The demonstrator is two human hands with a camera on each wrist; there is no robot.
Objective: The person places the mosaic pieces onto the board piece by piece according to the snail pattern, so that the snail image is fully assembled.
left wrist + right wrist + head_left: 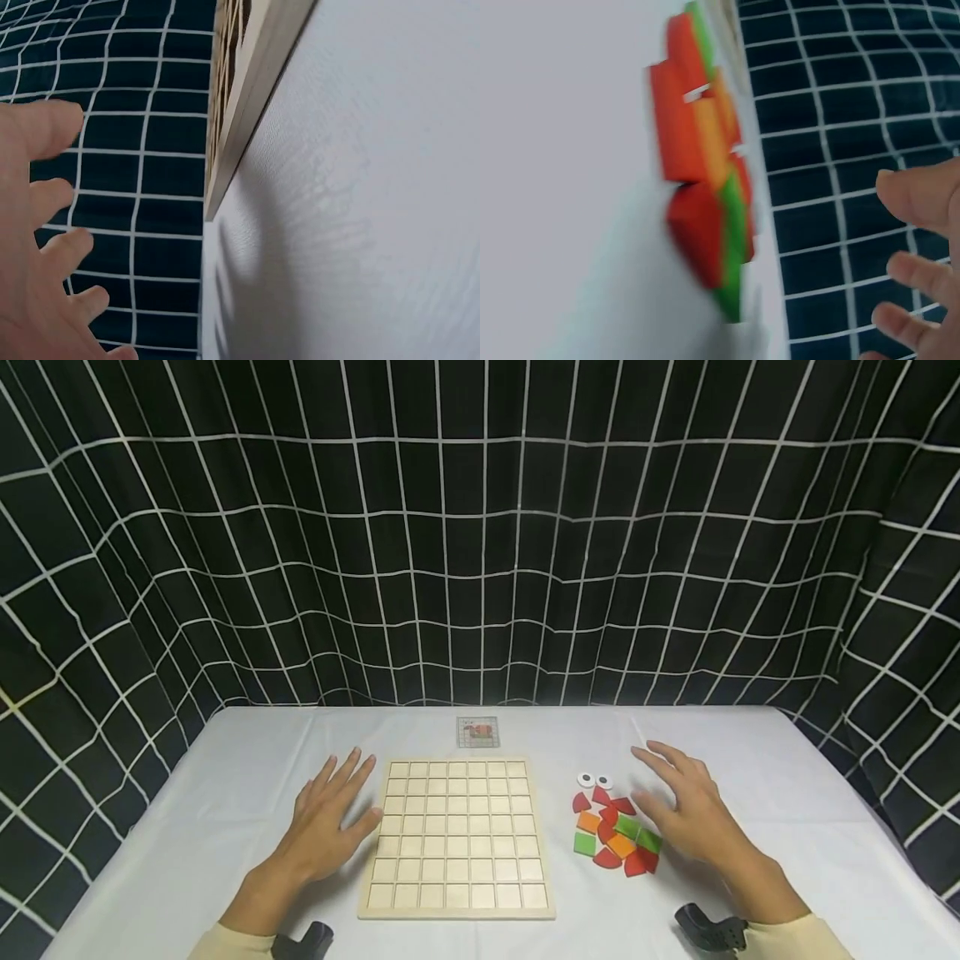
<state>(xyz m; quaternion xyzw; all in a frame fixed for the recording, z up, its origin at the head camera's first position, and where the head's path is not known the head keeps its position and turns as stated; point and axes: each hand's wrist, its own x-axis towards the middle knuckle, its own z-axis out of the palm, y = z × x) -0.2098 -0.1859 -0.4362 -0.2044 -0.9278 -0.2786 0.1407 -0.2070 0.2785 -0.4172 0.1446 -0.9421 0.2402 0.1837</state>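
My left hand (328,822) is held beside the left edge of a wooden grid board (457,912), fingers spread, holding nothing. In the left wrist view the board's side edge (251,97) stands just past the fingers. To the right of the board lies a loose cluster of red (607,858), orange (588,822) and green (585,843) flat pieces, with two white eye pieces (587,780) at its far end. My right hand (693,810) hovers to the right of this cluster, fingers apart, gripping nothing. Blurred red pieces (679,124) show in the right wrist view.
A small clear card (477,732) with a reddish picture lies behind the board. White cloth covers the table (255,752). A black curtain with white grid lines (480,543) surrounds the back and sides. Each wrist wears a black device (708,931).
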